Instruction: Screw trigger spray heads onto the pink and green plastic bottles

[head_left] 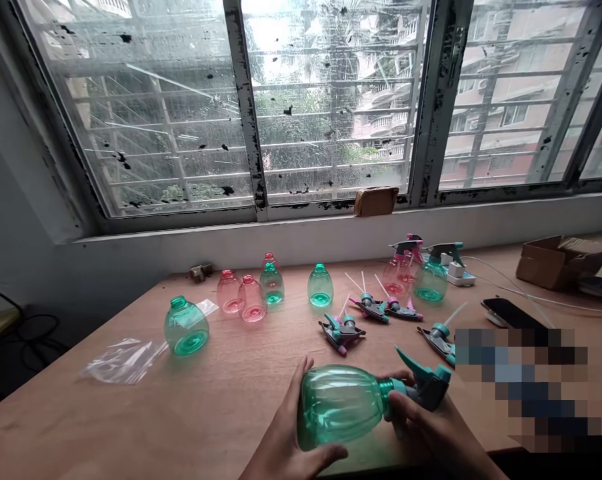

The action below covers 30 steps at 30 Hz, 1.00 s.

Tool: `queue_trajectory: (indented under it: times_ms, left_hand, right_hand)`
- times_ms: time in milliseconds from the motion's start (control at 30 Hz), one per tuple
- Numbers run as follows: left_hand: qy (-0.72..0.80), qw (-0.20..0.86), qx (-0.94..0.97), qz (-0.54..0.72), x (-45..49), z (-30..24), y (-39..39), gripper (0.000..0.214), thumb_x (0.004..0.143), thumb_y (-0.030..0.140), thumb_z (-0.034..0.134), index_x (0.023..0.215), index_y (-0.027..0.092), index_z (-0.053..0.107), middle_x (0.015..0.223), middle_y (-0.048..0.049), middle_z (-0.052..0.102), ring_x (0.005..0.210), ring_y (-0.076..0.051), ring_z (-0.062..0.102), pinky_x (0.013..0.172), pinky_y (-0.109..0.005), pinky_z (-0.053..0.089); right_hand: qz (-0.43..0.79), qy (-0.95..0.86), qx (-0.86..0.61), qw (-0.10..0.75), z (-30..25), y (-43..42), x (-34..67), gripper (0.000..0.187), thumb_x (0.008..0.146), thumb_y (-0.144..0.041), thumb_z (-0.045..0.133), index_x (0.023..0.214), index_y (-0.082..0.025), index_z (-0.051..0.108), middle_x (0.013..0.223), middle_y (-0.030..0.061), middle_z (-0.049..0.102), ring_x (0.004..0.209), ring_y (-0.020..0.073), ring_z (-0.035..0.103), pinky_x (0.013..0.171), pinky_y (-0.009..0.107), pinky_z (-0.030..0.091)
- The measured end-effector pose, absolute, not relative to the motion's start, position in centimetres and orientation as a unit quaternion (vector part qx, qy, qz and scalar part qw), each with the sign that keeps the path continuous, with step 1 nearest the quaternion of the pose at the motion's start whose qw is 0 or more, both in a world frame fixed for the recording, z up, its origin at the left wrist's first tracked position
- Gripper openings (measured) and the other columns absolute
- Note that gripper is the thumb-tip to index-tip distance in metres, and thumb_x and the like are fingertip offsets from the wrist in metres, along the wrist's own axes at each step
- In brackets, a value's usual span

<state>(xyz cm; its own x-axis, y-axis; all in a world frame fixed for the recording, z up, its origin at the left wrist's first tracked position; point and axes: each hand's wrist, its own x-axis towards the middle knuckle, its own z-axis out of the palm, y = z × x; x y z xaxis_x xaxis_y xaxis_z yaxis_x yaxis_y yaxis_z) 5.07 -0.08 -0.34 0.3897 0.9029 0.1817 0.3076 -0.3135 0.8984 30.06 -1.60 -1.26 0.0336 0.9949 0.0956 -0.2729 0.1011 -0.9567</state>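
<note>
A clear green spray bottle (341, 403) lies sideways above the table's front edge, held between both hands. My left hand (293, 427) wraps round its base, thumb below and fingers behind. At the neck, my right hand (421, 417) grips the collar of the grey and teal spray head (428, 383) with thumb and fingers. The spray head sits at the bottle's mouth; how tightly it is screwed on I cannot tell. Beyond the hands lie several loose spray heads, among them one with a teal trigger (343, 332) and one with a pale tube (439, 340).
Green bottles (187, 327) (321, 287) and pink bottles (253, 300) without heads stand at the back left. A green bottle with a head (431, 277) stands back right, by a charger (458, 273). A plastic bag (125, 360), phone (513, 313) and cardboard box (561, 263) lie on the wooden table.
</note>
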Motion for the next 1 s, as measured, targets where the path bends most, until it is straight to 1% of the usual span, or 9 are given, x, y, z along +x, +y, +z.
queue_trajectory:
  times_ms: [200, 333, 433, 533, 633, 733, 833, 900, 1000]
  left_hand:
    - [0.423, 0.406, 0.733, 0.344, 4.9, -1.0, 0.2, 0.110, 0.070, 0.029, 0.085, 0.157, 0.020, 0.018, 0.163, -0.0131, 0.029, 0.150, -0.038, 0.021, 0.123, -0.053, 0.014]
    - [0.369, 0.484, 0.697, 0.380, 5.1, 0.7, -0.9, 0.106, 0.076, 0.039, 0.082, 0.157, 0.026, 0.016, 0.157, -0.0118, 0.042, 0.143, -0.036, 0.038, 0.120, -0.049, 0.025]
    - [0.353, 0.512, 0.679, 0.390, 5.3, 1.0, -1.1, 0.107, 0.076, 0.030, 0.083, 0.157, 0.033, 0.012, 0.151, -0.0085, 0.051, 0.140, -0.032, 0.045, 0.118, -0.045, 0.030]
    - [0.377, 0.469, 0.699, 0.386, 5.3, 0.1, -0.6, 0.108, 0.077, 0.021, 0.081, 0.157, 0.033, 0.009, 0.148, -0.0095, 0.053, 0.136, -0.031, 0.048, 0.116, -0.043, 0.034]
    - [0.381, 0.448, 0.719, 0.371, 5.1, -0.9, -0.2, 0.113, 0.075, 0.025, 0.082, 0.157, 0.032, 0.003, 0.141, -0.0125, 0.057, 0.127, -0.033, 0.057, 0.110, -0.046, 0.040]
    - [0.355, 0.463, 0.722, 0.372, 4.7, -1.1, -0.2, 0.118, 0.072, 0.043, 0.083, 0.157, 0.030, 0.002, 0.144, -0.0143, 0.054, 0.129, -0.037, 0.055, 0.111, -0.048, 0.039]
    - [0.346, 0.490, 0.705, 0.378, 4.6, -0.6, -0.5, 0.106, 0.080, 0.060, 0.069, 0.158, 0.024, 0.006, 0.149, -0.0179, 0.049, 0.133, -0.037, 0.050, 0.114, -0.050, 0.035]
    - [0.353, 0.503, 0.695, 0.373, 4.6, -0.1, -0.7, 0.098, 0.085, 0.059, 0.064, 0.158, 0.023, 0.009, 0.157, -0.0172, 0.040, 0.141, -0.036, 0.042, 0.117, -0.049, 0.031]
    - [0.352, 0.498, 0.697, 0.376, 4.8, 0.3, -0.8, 0.093, 0.085, 0.048, 0.071, 0.157, 0.029, 0.014, 0.165, -0.0096, 0.024, 0.149, -0.033, 0.028, 0.121, -0.045, 0.027]
  right_hand:
    - [0.540, -0.437, -0.394, 0.602, -1.4, -1.4, 30.3, 0.040, 0.073, -0.049, 0.082, 0.092, -0.017, 0.070, 0.057, 0.0024, 0.072, 0.046, 0.0166, 0.060, 0.045, 0.026, 0.043]
    - [0.534, -0.441, -0.397, 0.602, -1.6, -1.4, 30.4, 0.040, 0.073, -0.050, 0.081, 0.092, -0.017, 0.070, 0.055, 0.0023, 0.071, 0.045, 0.0170, 0.060, 0.045, 0.026, 0.042]
    - [0.529, -0.445, -0.401, 0.601, -1.5, -1.5, 30.3, 0.041, 0.073, -0.051, 0.081, 0.093, -0.017, 0.070, 0.055, 0.0025, 0.071, 0.045, 0.0173, 0.060, 0.045, 0.026, 0.041]
    - [0.529, -0.443, -0.401, 0.603, -1.2, -1.6, 30.1, 0.041, 0.071, -0.051, 0.082, 0.091, -0.017, 0.070, 0.055, 0.0017, 0.071, 0.044, 0.0166, 0.059, 0.045, 0.026, 0.040]
    - [0.532, -0.435, -0.406, 0.603, -1.1, -1.7, 30.0, 0.042, 0.070, -0.052, 0.083, 0.091, -0.018, 0.070, 0.057, 0.0017, 0.071, 0.047, 0.0171, 0.059, 0.047, 0.027, 0.041]
    - [0.531, -0.436, -0.409, 0.601, -1.2, -1.6, 30.1, 0.043, 0.069, -0.053, 0.083, 0.090, -0.017, 0.071, 0.058, 0.0024, 0.071, 0.046, 0.0172, 0.059, 0.047, 0.027, 0.040]
    - [0.531, -0.444, -0.405, 0.598, -1.4, -1.5, 30.2, 0.043, 0.070, -0.053, 0.082, 0.090, -0.017, 0.071, 0.057, 0.0021, 0.070, 0.045, 0.0172, 0.059, 0.046, 0.027, 0.040]
    - [0.533, -0.446, -0.399, 0.598, -1.5, -1.5, 30.2, 0.042, 0.071, -0.052, 0.082, 0.092, -0.018, 0.071, 0.057, 0.0022, 0.071, 0.045, 0.0169, 0.059, 0.046, 0.026, 0.041]
    - [0.536, -0.446, -0.386, 0.605, -1.7, -1.4, 30.4, 0.039, 0.074, -0.048, 0.081, 0.094, -0.017, 0.070, 0.058, 0.0024, 0.072, 0.046, 0.0160, 0.060, 0.046, 0.025, 0.042]
